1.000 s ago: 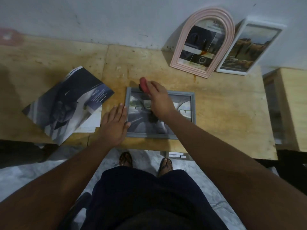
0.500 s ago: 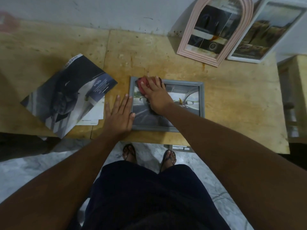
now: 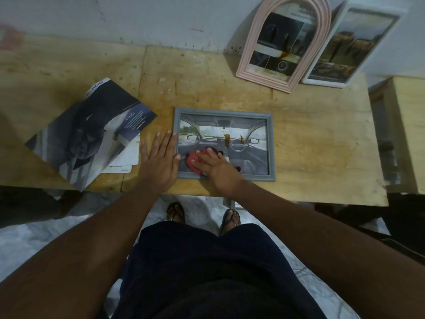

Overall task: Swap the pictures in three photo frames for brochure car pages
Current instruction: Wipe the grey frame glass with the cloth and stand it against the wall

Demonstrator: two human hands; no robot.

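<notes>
A grey photo frame (image 3: 271, 143) lies flat on the wooden table (image 3: 310, 139) with a car-interior page under its glass. My right hand (image 3: 215, 168) presses a red cloth (image 3: 193, 161) onto the lower left of the glass, fingers fairly straight over it. My left hand (image 3: 159, 161) lies flat on the table against the frame's left edge, thumb touching the frame. A pink arched frame (image 3: 246, 54) and a white frame (image 3: 354, 42) lean on the wall at the back right, both holding car pages. The car brochure (image 3: 89, 132) lies open at the left.
White papers (image 3: 126, 160) stick out from under the brochure. A wooden cabinet (image 3: 404, 125) stands right of the table. My feet in sandals (image 3: 176, 211) show under the table's front edge.
My right hand has slid the red cloth from the frame's top left corner down to its lower left. The left hand stays at the frame's left edge.
</notes>
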